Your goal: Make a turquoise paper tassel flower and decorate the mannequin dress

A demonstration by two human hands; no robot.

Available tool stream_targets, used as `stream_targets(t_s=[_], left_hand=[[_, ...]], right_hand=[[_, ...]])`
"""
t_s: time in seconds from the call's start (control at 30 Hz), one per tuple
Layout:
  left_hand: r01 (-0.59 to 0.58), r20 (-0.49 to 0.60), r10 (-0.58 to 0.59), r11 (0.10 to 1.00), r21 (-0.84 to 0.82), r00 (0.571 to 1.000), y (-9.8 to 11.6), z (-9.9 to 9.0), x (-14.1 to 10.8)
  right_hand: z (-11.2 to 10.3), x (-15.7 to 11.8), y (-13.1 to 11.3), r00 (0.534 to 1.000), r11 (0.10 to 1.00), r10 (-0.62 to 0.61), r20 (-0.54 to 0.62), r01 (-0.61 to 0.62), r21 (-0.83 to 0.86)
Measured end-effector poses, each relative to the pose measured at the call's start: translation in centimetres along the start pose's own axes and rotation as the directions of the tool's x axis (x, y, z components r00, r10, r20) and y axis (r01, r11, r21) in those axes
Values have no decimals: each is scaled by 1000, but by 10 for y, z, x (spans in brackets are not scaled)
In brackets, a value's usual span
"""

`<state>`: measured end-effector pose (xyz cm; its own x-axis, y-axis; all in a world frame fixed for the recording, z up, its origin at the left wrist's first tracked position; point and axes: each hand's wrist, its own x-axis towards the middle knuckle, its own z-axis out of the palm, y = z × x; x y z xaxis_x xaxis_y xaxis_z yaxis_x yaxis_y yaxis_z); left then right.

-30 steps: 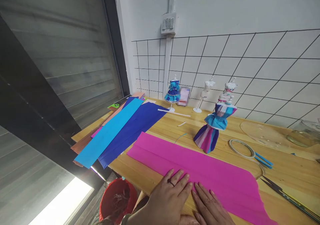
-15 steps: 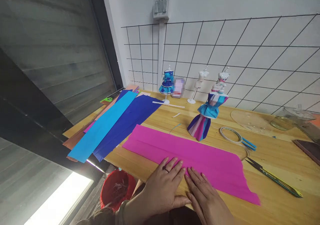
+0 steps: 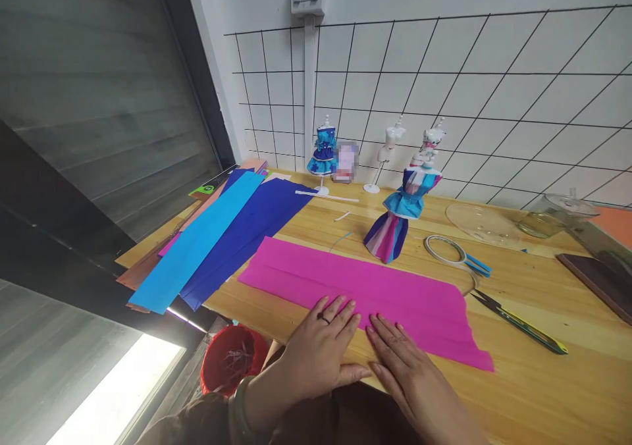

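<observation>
A long strip of magenta crepe paper (image 3: 355,287) lies flat on the wooden table, its right end ragged. My left hand (image 3: 320,343) rests palm down with its fingertips on the strip's near edge; a dark ring sits on one finger. Beside it, my right hand (image 3: 412,369) lies flat too, fingers stretched over the same edge. Neither hand grips anything. Just behind the strip stands a small dress form (image 3: 407,201) in a blue, pink and purple paper gown.
Blue (image 3: 197,241) and dark blue paper (image 3: 247,247) lie at left. A red bin (image 3: 232,359) stands below the edge. At right are a tape roll (image 3: 444,250), blue-handled tool (image 3: 478,265), yellow-and-black snips (image 3: 523,323) and a dark phone-like slab (image 3: 595,286). Other dress forms (image 3: 323,149) stand behind.
The view has tilted down a little and shifted right, so things sit higher and further left. Both hands stay flat on the paper's near edge.
</observation>
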<state>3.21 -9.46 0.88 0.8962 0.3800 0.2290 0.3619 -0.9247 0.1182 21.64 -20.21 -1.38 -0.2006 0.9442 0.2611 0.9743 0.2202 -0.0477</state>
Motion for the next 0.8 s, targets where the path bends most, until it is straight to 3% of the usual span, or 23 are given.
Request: stream_targets(t_s=[0.43,0.63,0.8], left_hand=[[-4,22,4,1000,-26,1000,-2,2,0],[-13,20,13,1000,15,1000,-1,1,0],[3,3,-3,1000,14,1000,0,2,1]], right_hand=[[-9,-53,41,992,982,125,12,-121,-147],[-11,-29,13,984,983,163,-66,-168,-76],[-3,4,-15,994,994,95,-50,-98,-56]])
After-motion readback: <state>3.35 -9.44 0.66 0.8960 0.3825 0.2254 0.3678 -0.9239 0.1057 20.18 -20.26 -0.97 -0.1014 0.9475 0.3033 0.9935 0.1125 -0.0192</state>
